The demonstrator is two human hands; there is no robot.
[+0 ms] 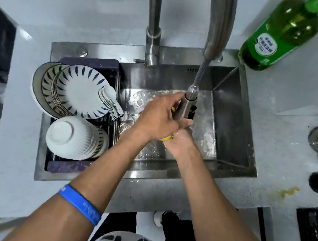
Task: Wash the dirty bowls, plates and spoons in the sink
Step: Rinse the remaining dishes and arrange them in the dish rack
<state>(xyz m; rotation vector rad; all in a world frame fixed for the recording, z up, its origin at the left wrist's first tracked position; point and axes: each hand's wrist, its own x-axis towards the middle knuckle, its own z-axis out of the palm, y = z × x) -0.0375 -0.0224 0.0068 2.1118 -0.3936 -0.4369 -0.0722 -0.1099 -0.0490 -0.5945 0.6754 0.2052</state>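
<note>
Left hand: my left hand [160, 118] is over the sink [235, 118], fingers curled round the sprayer [186, 107], which hangs on its hose [201, 71] from the faucet [219, 23].
Right hand: my right hand [181, 143] sits just under the left, fingers closed on a yellow sponge [166, 138]; only a sliver of it shows between the 2 hands.
Plates: I see the plates [81, 90] leaning on edge in the rack [77, 166] at the left of the sink, white with dark blue strokes round the rim.
Spoons: white spoons [110, 101] are nested against the front plate, touching it.
Bowls: the bowls [71, 137] are stacked upside down and tipped, in the rack just in front of the plates.
Basin: wet and foamy under my hands; whether any dish lies beneath them I cannot tell.
Counter: a green bottle [278, 35] stands at the sink's far right corner.
Wrist: a blue band [80, 205] is on my left forearm.
</note>
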